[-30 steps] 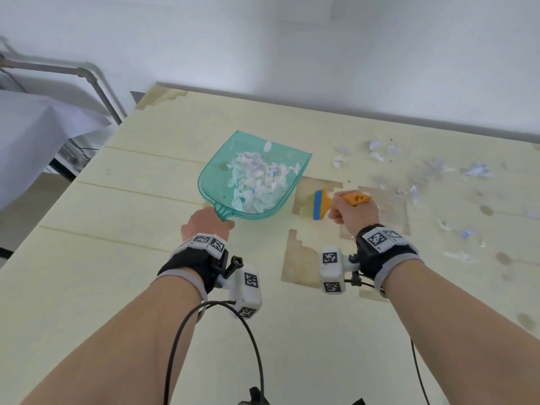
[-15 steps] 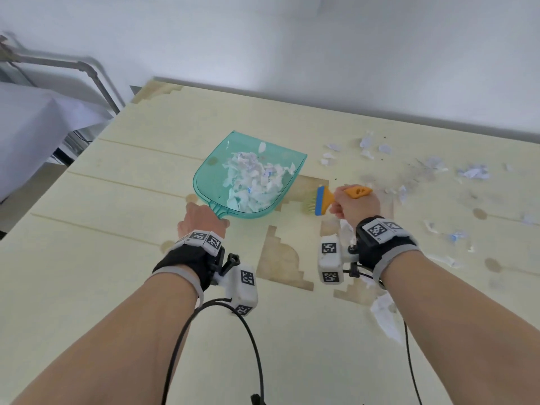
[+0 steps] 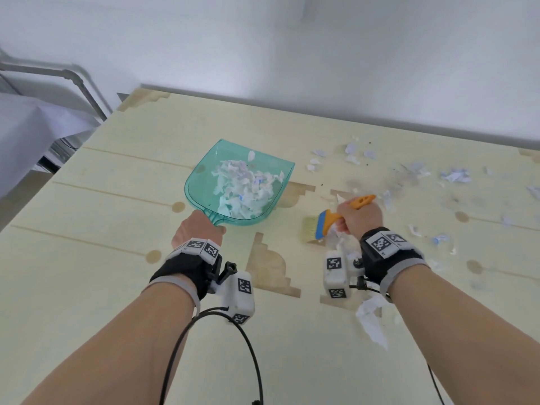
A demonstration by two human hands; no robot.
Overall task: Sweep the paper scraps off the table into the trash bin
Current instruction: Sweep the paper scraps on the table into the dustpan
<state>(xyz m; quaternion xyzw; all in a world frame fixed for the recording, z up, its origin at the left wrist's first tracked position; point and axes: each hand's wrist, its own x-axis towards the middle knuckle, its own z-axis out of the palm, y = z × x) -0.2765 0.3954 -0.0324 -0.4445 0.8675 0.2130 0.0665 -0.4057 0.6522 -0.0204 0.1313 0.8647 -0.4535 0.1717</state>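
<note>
A clear green dustpan lies on the pale wooden table, with a heap of white paper scraps inside it. My left hand grips its handle at the near end. My right hand is closed around the orange handle of a small brush, whose blue band and pale bristles point left, to the right of the pan. Loose scraps are scattered over the table's right side, and a larger torn piece lies beside my right forearm. No trash bin is in view.
A white wall runs behind the table's far edge. At the left stands a metal frame with a white sheet over it, and floor shows beyond the table's left edge. A black cable loops from my left wrist device.
My right hand has drawn the brush away from the dustpan's mouth, to the right and towards me. The dustpan and my left hand have stayed in place. More scraps show by my right wrist.
</note>
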